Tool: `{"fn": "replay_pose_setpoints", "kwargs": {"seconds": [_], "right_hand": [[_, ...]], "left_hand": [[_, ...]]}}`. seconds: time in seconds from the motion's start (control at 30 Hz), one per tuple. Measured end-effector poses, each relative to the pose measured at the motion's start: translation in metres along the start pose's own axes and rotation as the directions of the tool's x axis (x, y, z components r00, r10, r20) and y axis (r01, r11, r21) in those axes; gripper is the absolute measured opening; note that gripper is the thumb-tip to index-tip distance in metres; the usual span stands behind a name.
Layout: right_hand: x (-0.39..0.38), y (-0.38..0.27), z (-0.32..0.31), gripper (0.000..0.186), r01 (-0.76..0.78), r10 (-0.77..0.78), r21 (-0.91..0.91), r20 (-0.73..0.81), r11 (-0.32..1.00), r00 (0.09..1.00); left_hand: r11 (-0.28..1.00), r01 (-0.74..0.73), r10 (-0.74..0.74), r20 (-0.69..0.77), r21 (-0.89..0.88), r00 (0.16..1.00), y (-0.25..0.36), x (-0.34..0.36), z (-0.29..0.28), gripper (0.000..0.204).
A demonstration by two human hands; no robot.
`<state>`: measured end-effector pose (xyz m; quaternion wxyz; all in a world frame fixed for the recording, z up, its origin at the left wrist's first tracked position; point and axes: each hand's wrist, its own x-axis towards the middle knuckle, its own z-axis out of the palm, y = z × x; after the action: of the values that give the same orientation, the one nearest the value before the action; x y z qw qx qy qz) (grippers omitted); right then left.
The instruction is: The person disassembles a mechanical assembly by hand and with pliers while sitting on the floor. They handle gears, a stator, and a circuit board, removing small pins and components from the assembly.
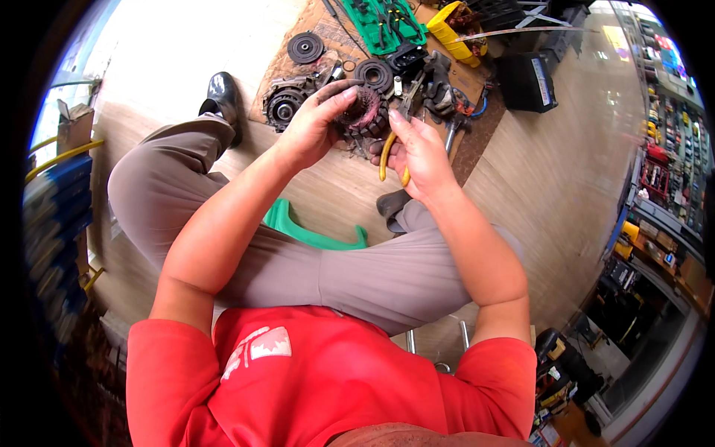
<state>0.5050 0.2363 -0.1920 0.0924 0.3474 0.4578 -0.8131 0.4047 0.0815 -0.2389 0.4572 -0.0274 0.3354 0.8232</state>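
My left hand (pixel 311 128) is closed round the rim of a ring-shaped stator (pixel 365 113) with dark, toothed outer edges and reddish wire windings inside. In my right hand (pixel 423 155) is a pair of pliers with yellow handles (pixel 385 156). The pliers' jaws point away from me, close to the right side of the stator; whether they touch it I cannot tell. Both hands are above the near edge of a worn brown board. Just left of the stator lies a greasy metal housing (pixel 285 108) with a round opening.
On the board lie a black pulley (pixel 306 48), a dark ring-shaped part (pixel 374 75), a green tool case (pixel 365 26), a yellow container (pixel 447 33) and a hammer (pixel 453 132). A black battery (pixel 525 82) stands at the right. Green plastic (pixel 313 235) shows by my legs.
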Motion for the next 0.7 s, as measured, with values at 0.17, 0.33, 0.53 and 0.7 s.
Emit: {"fn": "replay_pose_setpoints", "kwargs": {"seconds": [0.17, 0.33, 0.53, 0.7], "right_hand": [[0.0, -0.002, -0.005, 0.023, -0.02, 0.021, -0.054, 0.022, 0.998, 1.0], [0.0, -0.004, -0.006, 0.025, 0.022, -0.019, -0.186, 0.018, 0.982, 1.0], [-0.002, -0.008, -0.004, 0.027, 0.135, -0.121, -0.348, 0.062, 0.928, 0.991], [-0.006, -0.018, -0.002, 0.025, 0.075, -0.055, -0.297, 0.072, 0.952, 0.996]], "left_hand": [[0.998, 0.063, -0.062, -0.024, 0.022, 0.998, -0.003, 0.001, -0.001, 0.043], [0.988, 0.154, -0.156, 0.069, 0.033, 0.985, -0.007, 0.004, -0.012, 0.043], [0.954, 0.301, -0.295, 0.168, -0.014, 0.941, -0.011, 0.0, -0.009, 0.045], [0.894, 0.434, -0.391, 0.278, -0.11, 0.877, -0.013, -0.001, -0.012, 0.056]]}}
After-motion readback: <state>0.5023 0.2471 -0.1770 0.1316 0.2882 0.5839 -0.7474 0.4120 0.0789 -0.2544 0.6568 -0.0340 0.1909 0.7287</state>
